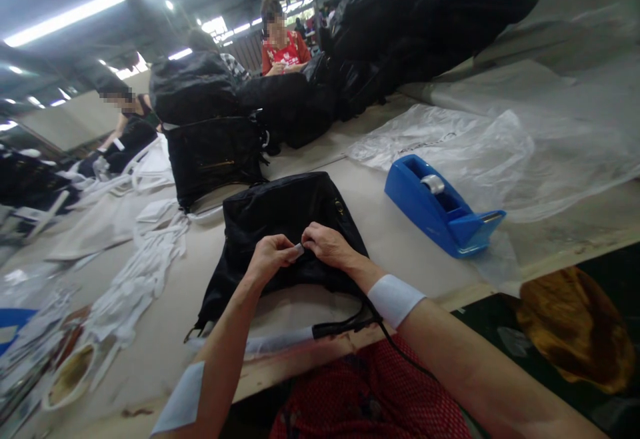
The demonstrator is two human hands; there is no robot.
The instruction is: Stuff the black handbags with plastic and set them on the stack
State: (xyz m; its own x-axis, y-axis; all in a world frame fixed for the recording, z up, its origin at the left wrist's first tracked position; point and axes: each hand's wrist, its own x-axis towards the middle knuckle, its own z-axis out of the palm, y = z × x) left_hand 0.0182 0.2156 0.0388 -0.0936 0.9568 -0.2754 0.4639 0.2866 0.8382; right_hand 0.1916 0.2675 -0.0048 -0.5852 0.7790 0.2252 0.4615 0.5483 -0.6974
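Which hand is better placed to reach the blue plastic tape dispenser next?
Right, probably. The right hand sits on the black soft handbag on the side nearer the blue plastic tape dispenser; the left hand would have to cross over it. Both pinch a small pale strip.

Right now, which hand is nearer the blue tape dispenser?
Right. The right hand pinches a pale scrap on the black bag, with table between it and the blue tape dispenser. The left hand pinches the same scrap from the far side, farther off.
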